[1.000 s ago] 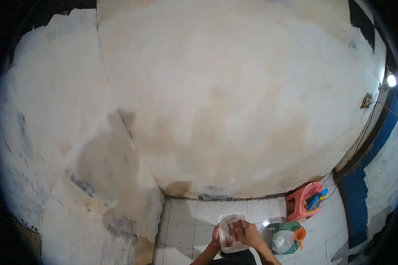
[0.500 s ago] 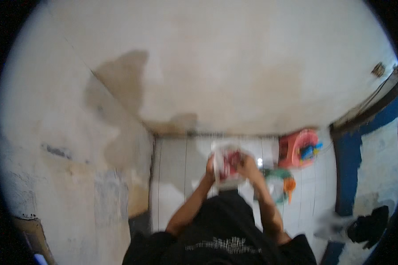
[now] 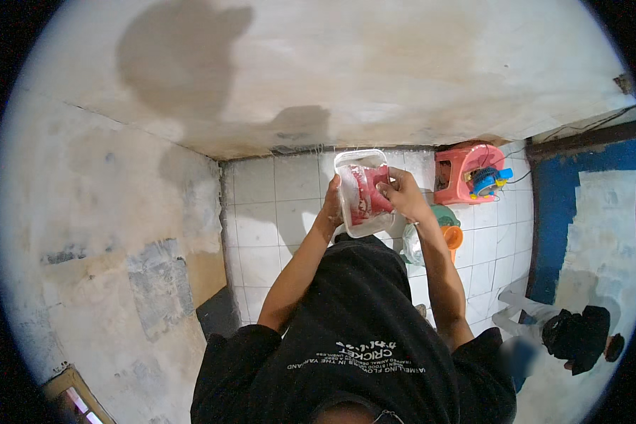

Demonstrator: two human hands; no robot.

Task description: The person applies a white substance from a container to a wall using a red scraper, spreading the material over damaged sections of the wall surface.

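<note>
1. Wall (image 3: pixel 417 85): is filling the 12 o'clock side, pale and stained (clock centred on the tub).
2. Pink stool (image 3: pixel 461 177): is standing near 3 o'clock, clear of both hands.
3. Green basin (image 3: pixel 442 212): is sitting toward 4 o'clock, partly behind the right forearm.
4. White plastic tub (image 3: pixel 369 227): is sitting in front of the torso, open side up, between the hands. Cannot tell whether anything besides the hand is supporting it. Judging it light and thin-walled, probably flexing if squeezed; best hold is low on the 9 o'clock wall, fingers spreading beneath.
5. Left hand (image 3: pixel 331 203): is gripping the tub at 9 o'clock, palm against the outer wall, partly closed; most fingertips are hiding.
6. Right hand (image 3: pixel 406 198): is reaching in from 3 o'clock, mostly closed, and appears to be pinching the red piece between thumb and fingers.
7. Red piece (image 3: pixel 376 201): is lying inside the tub, flat-looking. Guessing stiff and light, slippery where coated; the cleaner 3 o'clock edge is offering the better pinch.
8. White smears (image 3: pixel 364 187): are streaking the red piece; looking like soft, wet paste, though texture is uncertain.
</note>
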